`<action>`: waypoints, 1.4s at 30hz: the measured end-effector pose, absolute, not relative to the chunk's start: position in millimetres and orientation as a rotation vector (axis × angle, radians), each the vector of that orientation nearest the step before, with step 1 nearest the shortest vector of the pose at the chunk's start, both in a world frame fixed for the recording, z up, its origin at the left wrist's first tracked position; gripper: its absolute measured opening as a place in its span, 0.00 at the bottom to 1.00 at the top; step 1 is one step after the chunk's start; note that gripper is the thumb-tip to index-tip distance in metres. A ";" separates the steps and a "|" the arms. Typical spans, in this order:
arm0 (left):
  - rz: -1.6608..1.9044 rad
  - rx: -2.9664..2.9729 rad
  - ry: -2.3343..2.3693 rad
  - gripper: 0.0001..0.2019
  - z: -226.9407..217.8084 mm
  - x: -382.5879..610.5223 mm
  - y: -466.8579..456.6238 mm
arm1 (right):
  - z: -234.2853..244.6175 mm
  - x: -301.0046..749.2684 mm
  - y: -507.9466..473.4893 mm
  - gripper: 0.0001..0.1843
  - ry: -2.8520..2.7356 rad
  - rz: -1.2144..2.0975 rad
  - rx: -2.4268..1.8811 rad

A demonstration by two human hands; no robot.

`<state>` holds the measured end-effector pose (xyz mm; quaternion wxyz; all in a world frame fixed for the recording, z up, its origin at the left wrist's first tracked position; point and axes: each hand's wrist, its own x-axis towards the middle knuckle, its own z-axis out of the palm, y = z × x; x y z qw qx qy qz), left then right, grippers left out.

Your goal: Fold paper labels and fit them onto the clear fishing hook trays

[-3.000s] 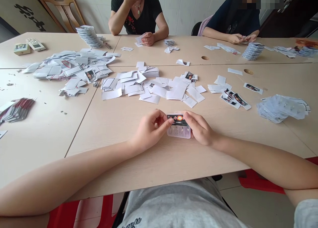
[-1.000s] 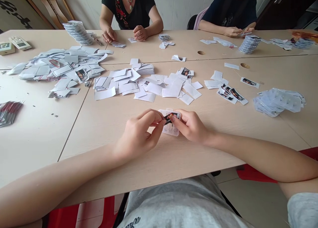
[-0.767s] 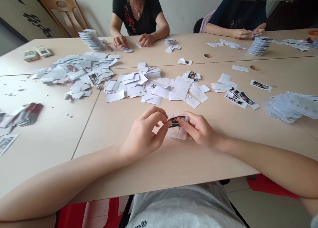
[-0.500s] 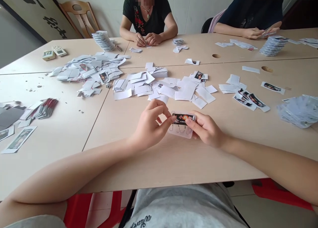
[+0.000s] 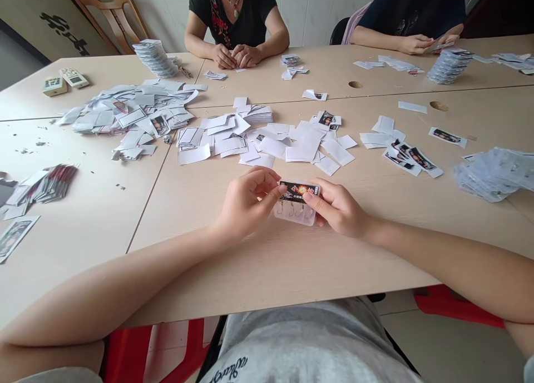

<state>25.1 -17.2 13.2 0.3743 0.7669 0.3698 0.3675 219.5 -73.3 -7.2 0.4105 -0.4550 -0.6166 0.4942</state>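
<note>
Between my hands, just above the table's near part, is a small clear plastic fish hook box (image 5: 295, 212). Several dark hooks show through its lower half. Across its upper half lies a black label card (image 5: 297, 190) with red and white print and an orange burst. My right hand (image 5: 344, 208) grips the box's right end, thumb on the label and fingers behind. My left hand (image 5: 252, 199) is closed at the left end, its thumb pressing the label's left corner. The fingertips behind the box are hidden.
Loose white cards (image 5: 267, 141) spread beyond my hands, with a larger pile (image 5: 137, 113) to the left. Clear plastic boxes (image 5: 494, 174) lie at the right, near black printed labels (image 5: 413, 156). Two people sit across the table (image 5: 233, 277), beside tall stacks (image 5: 155, 59).
The left hand's thumb and fingers have come in against the box's left end and label. My view has shifted slightly, so everything sits further left and a little higher.
</note>
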 end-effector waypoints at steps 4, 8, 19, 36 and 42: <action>0.937 1.948 0.943 0.10 13.6 26.5 -16.7 | -7.0 219.1 -73.2 0.14 -1.551 1.231 -1.152; 0.941 1.935 0.945 0.10 13.0 28.3 -16.8 | -7.0 218.0 -73.1 0.14 -1.551 1.213 -1.167; 0.928 1.972 0.946 0.10 6.4 29.6 -13.2 | -9.6 218.7 -72.5 0.14 -1.545 1.206 -1.172; 0.928 1.962 1.000 0.11 3.4 32.4 -12.1 | -10.6 220.2 -71.1 0.16 -1.558 1.198 -1.204; 0.895 1.965 1.077 0.13 -1.7 35.5 -7.2 | -10.9 219.5 -69.8 0.14 -1.506 1.215 -1.184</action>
